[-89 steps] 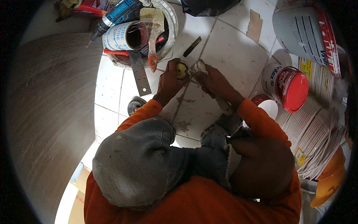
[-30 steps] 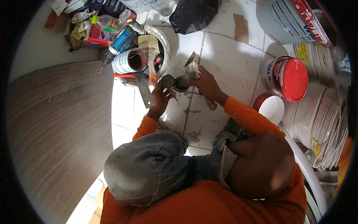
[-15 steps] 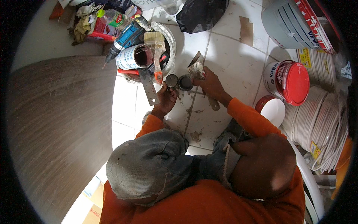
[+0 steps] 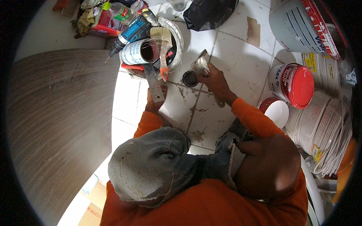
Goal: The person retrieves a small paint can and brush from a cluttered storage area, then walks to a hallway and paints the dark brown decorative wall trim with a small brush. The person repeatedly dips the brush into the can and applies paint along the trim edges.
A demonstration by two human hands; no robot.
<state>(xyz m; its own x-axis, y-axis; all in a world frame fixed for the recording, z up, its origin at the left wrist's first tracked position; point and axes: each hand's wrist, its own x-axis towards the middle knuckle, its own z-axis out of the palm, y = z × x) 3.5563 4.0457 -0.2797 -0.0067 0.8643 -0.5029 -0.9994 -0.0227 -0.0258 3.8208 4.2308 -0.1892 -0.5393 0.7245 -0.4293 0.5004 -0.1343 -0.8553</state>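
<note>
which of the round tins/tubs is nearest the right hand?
The small dark open tin on the tile, just left of the right hand holding the putty knife. The red-lidded tub and the big white bucket sit farther right.

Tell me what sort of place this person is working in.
Probably a room under renovation or repainting, with work done on the white tiled floor. Signs: a red-lidded paint tub, a paintbrush in a bucket of tools, and a coil of white cable. The right hand holds a putty knife.
</note>
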